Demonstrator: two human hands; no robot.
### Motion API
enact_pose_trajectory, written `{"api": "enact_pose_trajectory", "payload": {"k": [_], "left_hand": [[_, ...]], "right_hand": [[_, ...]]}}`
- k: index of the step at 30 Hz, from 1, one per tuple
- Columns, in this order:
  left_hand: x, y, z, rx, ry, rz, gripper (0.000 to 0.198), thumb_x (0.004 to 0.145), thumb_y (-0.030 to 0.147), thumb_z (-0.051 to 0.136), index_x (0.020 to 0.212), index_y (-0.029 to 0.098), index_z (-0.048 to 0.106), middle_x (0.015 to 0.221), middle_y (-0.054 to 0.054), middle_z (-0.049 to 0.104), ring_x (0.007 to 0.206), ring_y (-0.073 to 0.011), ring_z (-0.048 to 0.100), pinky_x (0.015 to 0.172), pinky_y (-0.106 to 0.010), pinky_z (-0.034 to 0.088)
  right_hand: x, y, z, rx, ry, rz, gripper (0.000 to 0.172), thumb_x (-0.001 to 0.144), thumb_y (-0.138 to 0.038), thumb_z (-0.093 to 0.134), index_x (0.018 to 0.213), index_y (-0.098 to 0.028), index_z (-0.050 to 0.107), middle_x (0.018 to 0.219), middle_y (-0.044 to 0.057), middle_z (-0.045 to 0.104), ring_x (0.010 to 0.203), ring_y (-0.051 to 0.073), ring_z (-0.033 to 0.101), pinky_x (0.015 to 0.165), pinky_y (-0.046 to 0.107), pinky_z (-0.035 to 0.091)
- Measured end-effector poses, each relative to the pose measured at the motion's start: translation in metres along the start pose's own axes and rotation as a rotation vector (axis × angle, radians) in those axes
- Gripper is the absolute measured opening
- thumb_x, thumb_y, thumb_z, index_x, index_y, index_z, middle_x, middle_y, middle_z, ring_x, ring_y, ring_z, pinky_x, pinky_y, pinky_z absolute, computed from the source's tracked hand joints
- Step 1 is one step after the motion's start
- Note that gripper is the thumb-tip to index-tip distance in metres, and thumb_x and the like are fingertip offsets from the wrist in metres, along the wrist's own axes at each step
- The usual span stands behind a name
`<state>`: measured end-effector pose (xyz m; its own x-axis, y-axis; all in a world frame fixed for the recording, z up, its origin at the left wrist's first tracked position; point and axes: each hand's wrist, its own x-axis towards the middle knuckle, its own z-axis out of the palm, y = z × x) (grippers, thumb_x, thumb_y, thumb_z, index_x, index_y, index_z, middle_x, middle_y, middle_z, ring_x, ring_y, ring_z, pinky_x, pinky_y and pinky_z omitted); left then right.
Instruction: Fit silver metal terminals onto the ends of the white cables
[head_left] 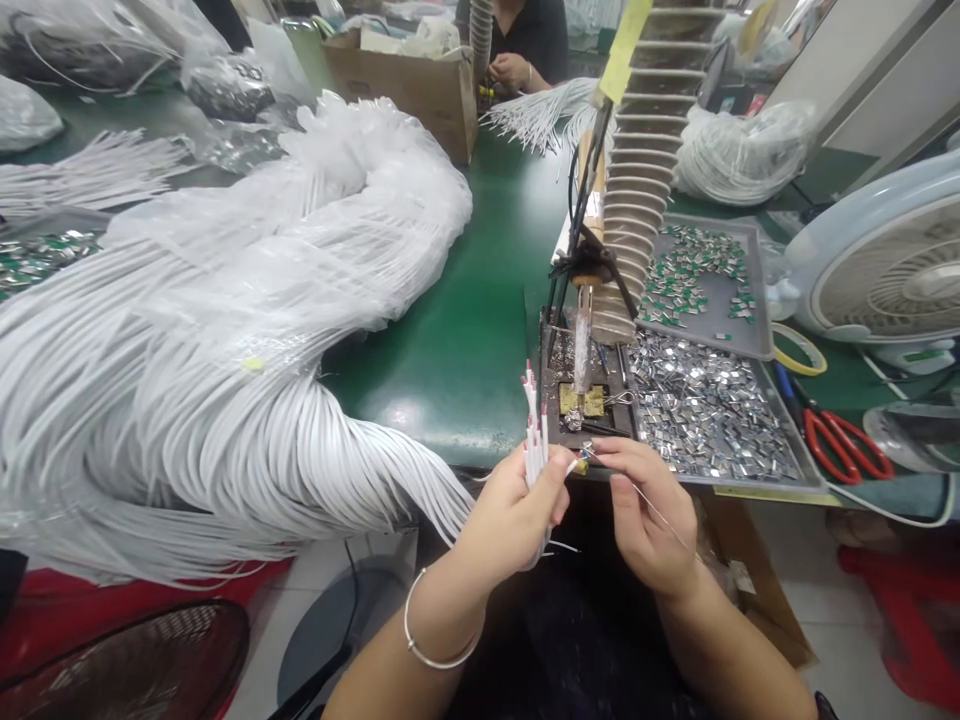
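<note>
My left hand is closed around a bundle of white cables, their stripped ends with reddish tips pointing up. One cable end leans out from its thumb towards my right hand. The thumb and fingers of my right hand are closed on a thin solder wire, which trails back across the palm. A tiny metal connector is at those fingertips, meeting the cable end; exact contact is too small to tell. Just above both hands, a soldering iron is mounted tip down over a yellow sponge.
A large heap of white cables under plastic covers the left. At right are a tray of metal connector shells, a tray of green-ended connectors, red-handled scissors and a fan. A ribbed hose hangs close above; a person sits opposite.
</note>
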<state>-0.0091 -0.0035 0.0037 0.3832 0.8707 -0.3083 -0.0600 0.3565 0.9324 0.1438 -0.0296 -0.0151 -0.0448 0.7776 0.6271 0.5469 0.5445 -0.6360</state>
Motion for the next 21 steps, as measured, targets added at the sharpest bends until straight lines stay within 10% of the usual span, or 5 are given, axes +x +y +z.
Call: {"api": "enact_pose_trajectory", "payload": {"k": [5, 11, 21], "left_hand": [[0.0, -0.005, -0.005, 0.034, 0.159, 0.1, 0.031, 0.089, 0.042, 0.045, 0.094, 0.014, 0.058, 0.084, -0.007, 0.068, 0.081, -0.0146, 0.063, 0.079, -0.027, 0.047], [0.004, -0.009, -0.013, -0.158, -0.079, 0.036, 0.026, 0.08, 0.039, 0.06, 0.074, 0.016, 0.05, 0.062, 0.005, 0.05, 0.046, -0.0052, 0.044, 0.051, -0.022, 0.039], [0.004, -0.018, -0.018, -0.251, -0.069, 0.072, 0.025, 0.08, 0.035, 0.062, 0.094, 0.016, 0.056, 0.064, 0.002, 0.054, 0.066, -0.0115, 0.054, 0.069, -0.027, 0.042]], "right_hand": [[-0.009, 0.001, -0.011, -0.005, -0.007, 0.034, 0.029, 0.081, -0.002, 0.047, 0.104, -0.018, 0.058, 0.099, 0.008, 0.065, 0.096, 0.017, 0.062, 0.084, 0.033, 0.053], [-0.01, 0.007, -0.029, -0.123, 0.056, 0.078, 0.028, 0.084, -0.004, 0.047, 0.103, -0.02, 0.059, 0.088, 0.004, 0.065, 0.084, 0.015, 0.063, 0.079, 0.031, 0.053], [0.034, 0.056, -0.055, -0.563, -0.224, 0.095, 0.017, 0.084, -0.018, 0.045, 0.091, -0.02, 0.06, 0.085, 0.006, 0.066, 0.08, 0.02, 0.062, 0.07, 0.034, 0.051]]}}
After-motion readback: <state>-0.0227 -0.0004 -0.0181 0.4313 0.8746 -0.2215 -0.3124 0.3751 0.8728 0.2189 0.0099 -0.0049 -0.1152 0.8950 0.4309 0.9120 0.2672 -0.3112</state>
